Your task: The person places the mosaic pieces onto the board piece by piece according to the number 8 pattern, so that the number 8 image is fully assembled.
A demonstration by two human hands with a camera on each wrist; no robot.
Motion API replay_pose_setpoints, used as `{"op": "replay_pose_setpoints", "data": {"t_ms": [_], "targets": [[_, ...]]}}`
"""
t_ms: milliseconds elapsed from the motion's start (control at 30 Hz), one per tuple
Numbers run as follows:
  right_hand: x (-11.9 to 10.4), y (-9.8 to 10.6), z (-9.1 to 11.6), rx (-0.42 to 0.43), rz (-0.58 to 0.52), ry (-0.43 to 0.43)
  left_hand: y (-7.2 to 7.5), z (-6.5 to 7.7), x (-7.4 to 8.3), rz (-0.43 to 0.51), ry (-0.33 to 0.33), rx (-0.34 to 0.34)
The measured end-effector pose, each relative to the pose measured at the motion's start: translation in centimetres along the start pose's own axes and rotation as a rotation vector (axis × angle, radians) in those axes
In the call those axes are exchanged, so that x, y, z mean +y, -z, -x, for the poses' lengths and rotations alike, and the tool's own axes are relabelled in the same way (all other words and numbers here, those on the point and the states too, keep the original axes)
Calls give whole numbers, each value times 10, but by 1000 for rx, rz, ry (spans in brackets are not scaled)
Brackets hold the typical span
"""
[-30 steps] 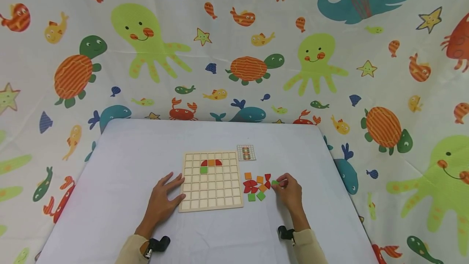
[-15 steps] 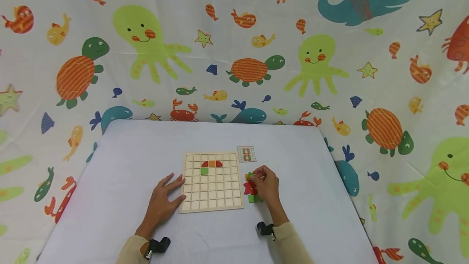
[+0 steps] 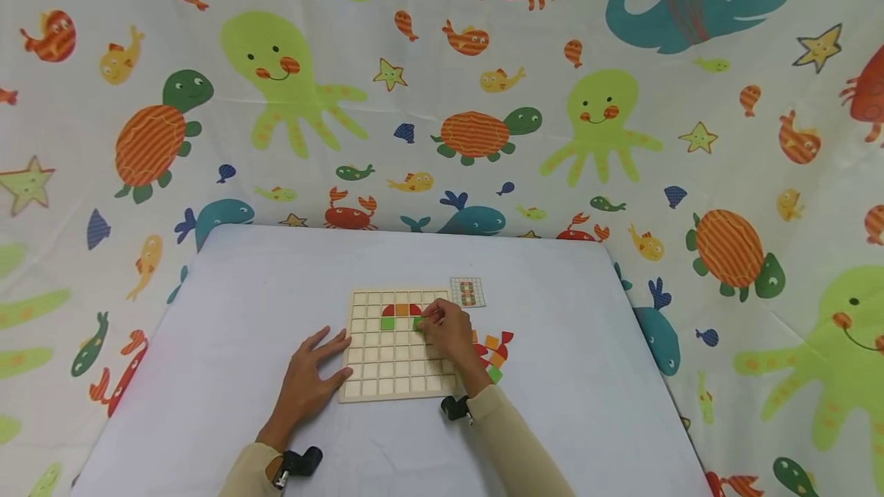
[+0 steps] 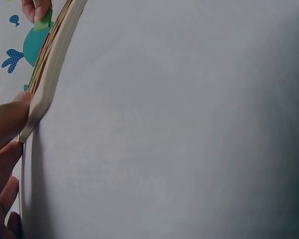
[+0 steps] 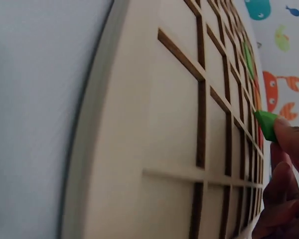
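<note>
A wooden grid board (image 3: pixel 397 374) lies on the white table. In its upper cells sit a red curved tile (image 3: pixel 389 311), an orange square tile (image 3: pixel 403 310) and a second red curved tile (image 3: pixel 414 309), with a green square tile (image 3: pixel 387 324) below the left one. My right hand (image 3: pixel 447 330) pinches another green tile (image 5: pixel 267 124) over the cell under the right-hand red tile. My left hand (image 3: pixel 311 374) rests against the board's left edge, thumb and fingers spread, as the left wrist view (image 4: pixel 10 129) also shows along the frame.
Loose red, orange and green tiles (image 3: pixel 496 359) lie right of the board, partly hidden behind the right forearm. A small pattern card (image 3: pixel 468 292) lies beyond the board's upper right corner. A sea-animal cloth (image 3: pixel 476 60) hangs behind the table (image 3: pixel 594 374).
My right hand has carried the green tile from the right side of the loose tiles leftward, over them, to the board. The left hand has stayed at the board's edge.
</note>
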State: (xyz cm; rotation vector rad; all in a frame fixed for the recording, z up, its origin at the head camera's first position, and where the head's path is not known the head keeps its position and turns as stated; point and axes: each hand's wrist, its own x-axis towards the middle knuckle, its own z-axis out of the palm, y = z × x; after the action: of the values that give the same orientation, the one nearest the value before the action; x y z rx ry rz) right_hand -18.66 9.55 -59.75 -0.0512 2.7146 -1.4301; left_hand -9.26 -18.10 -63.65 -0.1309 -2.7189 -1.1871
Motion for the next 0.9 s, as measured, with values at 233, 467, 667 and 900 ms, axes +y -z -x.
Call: {"op": "replay_pose_setpoints", "data": {"t_ms": [233,467,667,900], "targets": [[-5,-11,-8,9,144,-18,0,-1,1,8,17,-19],[-5,-13,-10,-4,182,19,0,-2,1,-2,31,-25],[1,0,-4,-13,123,42,0,-2,2,-8,44,-38],[21,37,7,45,41,2,2,-1,3,-12,30,-24]]}}
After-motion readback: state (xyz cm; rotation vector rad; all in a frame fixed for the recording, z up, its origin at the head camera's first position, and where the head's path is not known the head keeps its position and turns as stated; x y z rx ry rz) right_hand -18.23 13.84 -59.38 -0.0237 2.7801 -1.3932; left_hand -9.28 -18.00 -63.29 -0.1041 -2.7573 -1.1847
